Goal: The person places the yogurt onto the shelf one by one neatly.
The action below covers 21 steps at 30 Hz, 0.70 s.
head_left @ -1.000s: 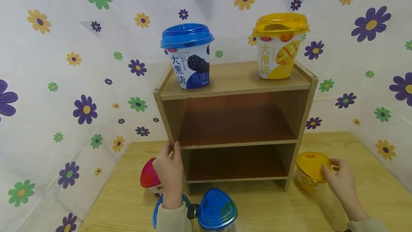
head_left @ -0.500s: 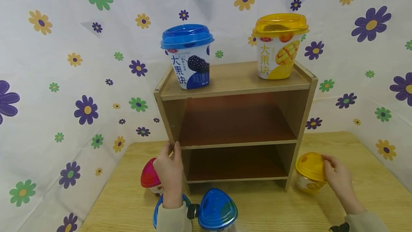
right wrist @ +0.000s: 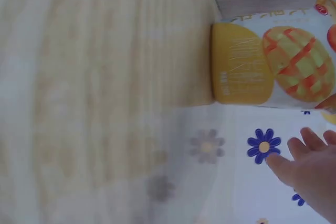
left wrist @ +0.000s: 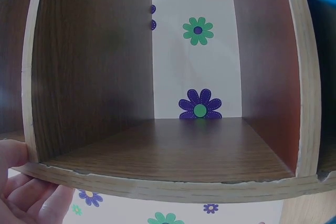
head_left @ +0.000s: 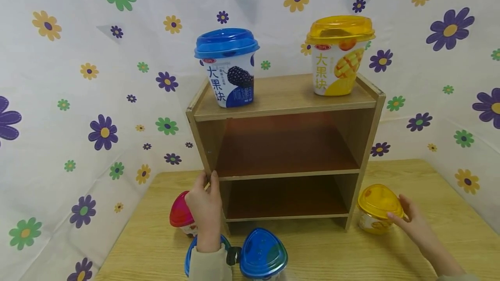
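My left hand grips the front edge of the wooden shelf unit's left side panel, thumb and fingers on either side of it. At the unit's right foot, a mango yogurt cup with a yellow lid stands upright on the table. Beside its lid is my right hand, fingers loosely spread; the right wrist view shows them apart from the cup. On the unit's top board are a blue-lidded blackberry yogurt cup on the left and another yellow-lidded mango cup on the right.
A red-lidded cup stands left of the unit, partly behind my left hand. In front are two blue-lidded cups, one in the open and one mostly under my left wrist. A flowered cloth hangs behind the wooden table.
My right hand has let go of the yellow-lidded cup, its fingers spreading off the lid. The cup has shifted slightly left, toward the unit. My left hand has stayed on the side panel.
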Available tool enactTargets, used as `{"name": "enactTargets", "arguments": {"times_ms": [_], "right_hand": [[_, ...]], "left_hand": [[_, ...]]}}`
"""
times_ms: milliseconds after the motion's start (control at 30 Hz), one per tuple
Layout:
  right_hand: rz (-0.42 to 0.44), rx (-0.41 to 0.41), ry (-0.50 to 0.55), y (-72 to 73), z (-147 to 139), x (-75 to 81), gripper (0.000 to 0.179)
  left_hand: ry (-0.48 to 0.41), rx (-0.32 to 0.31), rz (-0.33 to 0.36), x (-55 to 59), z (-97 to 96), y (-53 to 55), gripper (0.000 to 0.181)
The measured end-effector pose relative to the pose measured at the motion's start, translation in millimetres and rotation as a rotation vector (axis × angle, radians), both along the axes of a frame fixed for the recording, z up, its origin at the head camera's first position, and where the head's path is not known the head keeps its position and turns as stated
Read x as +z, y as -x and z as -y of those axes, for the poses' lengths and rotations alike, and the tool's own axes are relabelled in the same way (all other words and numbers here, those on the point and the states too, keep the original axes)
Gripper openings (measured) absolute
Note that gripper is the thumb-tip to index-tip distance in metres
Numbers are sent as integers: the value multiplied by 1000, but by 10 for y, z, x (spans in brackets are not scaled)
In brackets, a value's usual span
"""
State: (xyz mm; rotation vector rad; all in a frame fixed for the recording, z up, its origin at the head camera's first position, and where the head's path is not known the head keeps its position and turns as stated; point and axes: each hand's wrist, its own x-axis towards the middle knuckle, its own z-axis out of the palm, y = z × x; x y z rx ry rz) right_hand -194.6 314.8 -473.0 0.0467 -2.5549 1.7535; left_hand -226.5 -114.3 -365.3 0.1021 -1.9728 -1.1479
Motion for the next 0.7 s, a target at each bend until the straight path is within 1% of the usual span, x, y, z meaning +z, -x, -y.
{"name": "enactTargets", "arguments": {"times_ms": [67, 167, 300, 367, 533, 600, 700], "right_hand": [[16, 46, 46, 1, -17, -47, 81], [58, 90, 63, 8, -17, -115, 84], [83, 117, 51, 25, 19, -181, 77], [45, 118, 67, 37, 36, -201, 71], [-99, 122, 74, 68, 60, -249, 62], [-155, 147, 74, 86, 67, -262, 62], [-215, 171, 68, 111, 74, -273, 60]], "left_hand": [[-3, -2, 6, 7, 1, -1, 21], [-4, -3, 8, 13, 2, -2, 22], [-5, -2, 12, 5, 7, 1, 22], [-8, -5, 18, 0, 8, 1, 22], [-13, -6, 22, 7, 7, -8, 21], [-10, -3, 17, 13, 6, -11, 21], [-7, 1, 7, 22, 8, -12, 20]]}}
